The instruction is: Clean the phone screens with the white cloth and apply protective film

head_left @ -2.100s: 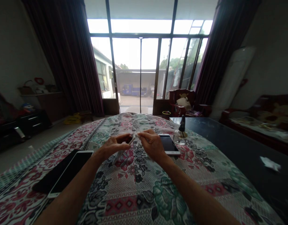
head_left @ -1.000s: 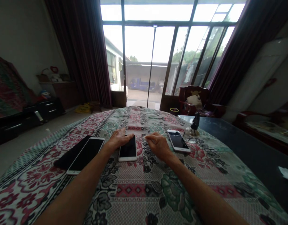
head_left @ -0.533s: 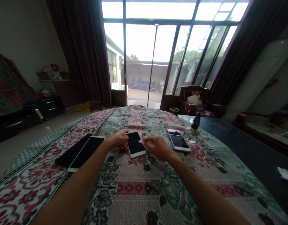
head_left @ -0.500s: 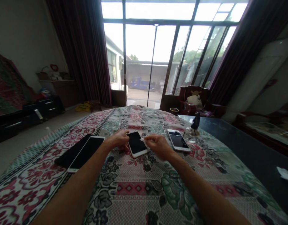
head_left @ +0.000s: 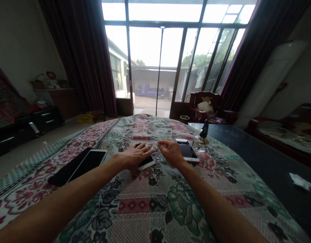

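1. Two shifts stand out since about half a second ago, one for each hand.
2. The left hand [head_left: 135,156] was curled at the left edge of the middle smartphone [head_left: 147,163]; now it lies open across that phone, palm down, fingers spread, hiding most of the upper screen. It seems to rest on the glass, though the contact itself is hidden.
3. The right hand [head_left: 171,153] had its fingertips at the screen; they have come away and now sit just beside the phone, apart from it. This hand is closed, with thumb and forefinger pinching what looks like a small white scrap [head_left: 156,144], too blurred to name more exactly.
4. For the work in hand, this suggests that contact with the screen has passed from the scrap to the bare left palm.
5. The middle smartphone lies flat beneath the left hand on the floral tablecloth [head_left: 140,222], its white lower end showing on the wearer's side.
6. Just right of the right hand lies the right smartphone [head_left: 188,151], with a clear spray bottle [head_left: 203,135] beyond it; well to the right, a crumpled tissue [head_left: 301,181] lies on the dark table [head_left: 256,158].
7. Left of the left hand, the left smartphone [head_left: 89,161] partly overlaps a flat black item [head_left: 65,170].
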Demonstrator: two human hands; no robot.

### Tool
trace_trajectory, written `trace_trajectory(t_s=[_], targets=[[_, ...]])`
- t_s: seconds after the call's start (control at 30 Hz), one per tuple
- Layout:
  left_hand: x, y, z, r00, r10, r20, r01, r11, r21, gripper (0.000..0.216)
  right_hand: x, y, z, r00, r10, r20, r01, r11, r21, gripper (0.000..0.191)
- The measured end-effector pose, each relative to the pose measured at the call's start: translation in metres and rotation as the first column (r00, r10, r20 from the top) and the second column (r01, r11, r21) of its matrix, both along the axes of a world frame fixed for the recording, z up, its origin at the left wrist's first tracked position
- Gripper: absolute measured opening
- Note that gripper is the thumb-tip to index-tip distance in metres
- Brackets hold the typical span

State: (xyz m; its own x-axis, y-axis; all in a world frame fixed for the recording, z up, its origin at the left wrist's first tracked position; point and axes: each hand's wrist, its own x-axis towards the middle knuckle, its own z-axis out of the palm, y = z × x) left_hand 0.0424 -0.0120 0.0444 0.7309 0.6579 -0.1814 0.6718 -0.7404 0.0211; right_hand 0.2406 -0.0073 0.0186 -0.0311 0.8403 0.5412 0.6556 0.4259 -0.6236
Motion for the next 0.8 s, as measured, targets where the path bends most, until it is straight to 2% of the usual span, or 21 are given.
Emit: trace_trajectory(t_s=[0.1,0.2,0.33,0.47,0.67,0.8], targets=[[0.002,0.006,-0.001,0.997,-0.075,0.013,0.076,0.995,-0.062,0.102,0.0,0.0,-0.003,1.0,-0.005,0.007,0.005,1.0,-0.004,0.016],[0.0,0.011,-0.002,0.997,0.0,0.075,0.003,0.999,-0.042,0.095,-0.001,-0.003,-0.005,0.999,-0.001,0.034,0.002,1.0,-0.018,0.017],[-0.006,0.015,-0.004,0.978,0.122,0.167,-0.107,0.989,-0.1,0.11,-0.006,-0.007,-0.006,0.998,0.033,0.06,-0.031,0.999,-0.036,0.019],[-0.014,0.02,-0.008,0.973,0.132,0.19,-0.099,0.979,-0.177,0.11,-0.009,-0.006,-0.01,0.997,0.062,0.053,-0.059,0.997,-0.048,0.019],[-0.024,0.029,-0.019,0.95,0.097,0.296,-0.051,0.986,-0.16,0.098,-0.007,-0.007,-0.012,0.998,0.053,0.027,-0.052,0.998,-0.043,0.017],[-0.029,0.032,-0.011,0.904,0.154,0.4,-0.093,0.981,-0.168,0.087,-0.005,-0.011,-0.006,1.0,0.021,0.008,-0.02,0.999,-0.03,0.015]])
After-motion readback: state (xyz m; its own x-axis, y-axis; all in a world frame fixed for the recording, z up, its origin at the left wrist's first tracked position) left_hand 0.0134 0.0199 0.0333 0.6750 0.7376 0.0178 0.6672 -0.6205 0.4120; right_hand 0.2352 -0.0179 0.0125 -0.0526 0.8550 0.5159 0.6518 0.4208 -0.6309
